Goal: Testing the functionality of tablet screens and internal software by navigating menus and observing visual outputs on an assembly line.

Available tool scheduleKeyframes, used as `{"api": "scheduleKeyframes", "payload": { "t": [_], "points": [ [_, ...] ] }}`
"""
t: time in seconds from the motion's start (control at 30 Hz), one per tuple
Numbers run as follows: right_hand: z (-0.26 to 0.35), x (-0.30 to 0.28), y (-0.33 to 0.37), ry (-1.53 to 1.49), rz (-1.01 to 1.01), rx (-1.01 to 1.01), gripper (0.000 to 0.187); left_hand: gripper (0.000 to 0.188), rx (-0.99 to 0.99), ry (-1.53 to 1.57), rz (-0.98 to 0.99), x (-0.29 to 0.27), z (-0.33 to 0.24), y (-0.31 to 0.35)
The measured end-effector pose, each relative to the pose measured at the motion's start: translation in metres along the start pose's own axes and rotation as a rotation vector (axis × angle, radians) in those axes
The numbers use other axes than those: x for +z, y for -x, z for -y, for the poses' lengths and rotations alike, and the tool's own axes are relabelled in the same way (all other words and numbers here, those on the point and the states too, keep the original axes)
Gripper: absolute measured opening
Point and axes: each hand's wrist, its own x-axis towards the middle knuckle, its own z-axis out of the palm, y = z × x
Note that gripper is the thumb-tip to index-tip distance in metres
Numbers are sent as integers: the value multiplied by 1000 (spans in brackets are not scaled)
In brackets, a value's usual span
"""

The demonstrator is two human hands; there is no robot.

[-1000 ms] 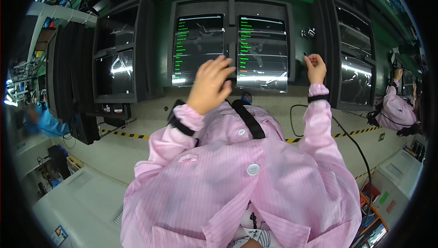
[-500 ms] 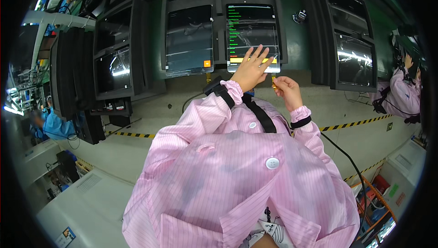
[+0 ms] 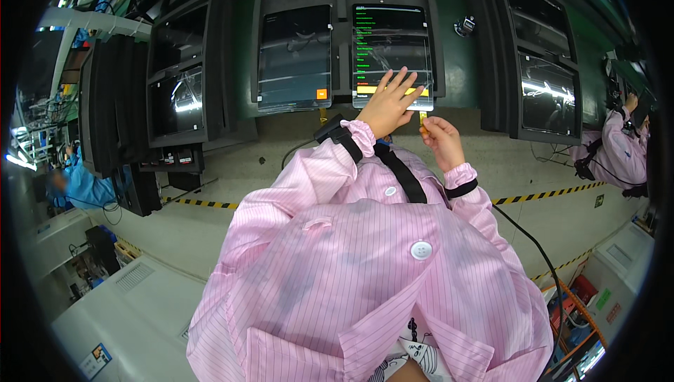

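Note:
A tablet-like panel [image 3: 390, 41] with a lit screen of green text lines and a yellow bar lies in the right bay of a dark foam tray [image 3: 342, 45]. My left hand [image 3: 388, 109] rests on its lower part, fingers spread over the bar. Just off the lower right corner, my right hand [image 3: 444, 140] pinches a short yellow strip [image 3: 423, 118] between thumb and fingers, by the panel's near edge. In the left bay sits a second panel [image 3: 295, 52], mostly dark with an orange square in its corner.
Stacked dark trays with panels stand left [image 3: 175, 73] and right [image 3: 547, 87]. A small black object [image 3: 464, 26] sits on the green bench [image 3: 460, 59]. A black cable [image 3: 533, 238] runs from my right wristband. Other people in blue [image 3: 88, 182] and pink [image 3: 618, 143] are at the sides.
The view has shifted slightly. My left hand stays spread on the lit panel, and my right hand keeps its pinch on the yellow strip, which shows a little more of its length.

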Motion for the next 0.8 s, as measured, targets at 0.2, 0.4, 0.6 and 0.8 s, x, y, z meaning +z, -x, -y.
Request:
{"api": "scheduleKeyframes", "payload": {
  "t": [0.2,0.4,0.6,0.8],
  "points": [
    [-6,2,-4,-66,-3,-48,10,55,-4,21,-19,1,1,-1],
    [-7,8,1,-122,-4,-65,11,55,-11,25,-23,0,-1,-1],
    [-8,14,2,-116,-59,-83,8,54,-17,30,-20,0,-2,-1],
    [-9,15,2,-94,-97,-107,8,54,-17,30,-16,-2,-3,-1]
  ]
}}
